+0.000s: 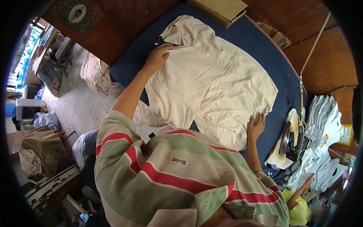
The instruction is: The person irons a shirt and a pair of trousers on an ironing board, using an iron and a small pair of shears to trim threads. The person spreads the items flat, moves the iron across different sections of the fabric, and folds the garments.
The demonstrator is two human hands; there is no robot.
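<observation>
A wrinkled cream garment [223, 75] with a small white button lies spread over the dark blue covered table [278, 64]. At its upper left edge, beside a dark patch that looks like a label, my left hand [158, 57] has its fingers curled on the fabric. Its fingertips are partly hidden. My right hand [256, 128] rests on the garment's lower right edge, fingers spread and flat. Part of the near edge hangs down toward my body.
To the right an iron [288, 140] stands on a cream cloth, near stacked white shirts [321, 125]. A cardboard box [221, 9] sits at the far edge. Another person in yellow [297, 204] is at the lower right. Cloth bundles [96, 72] lie on the floor left.
</observation>
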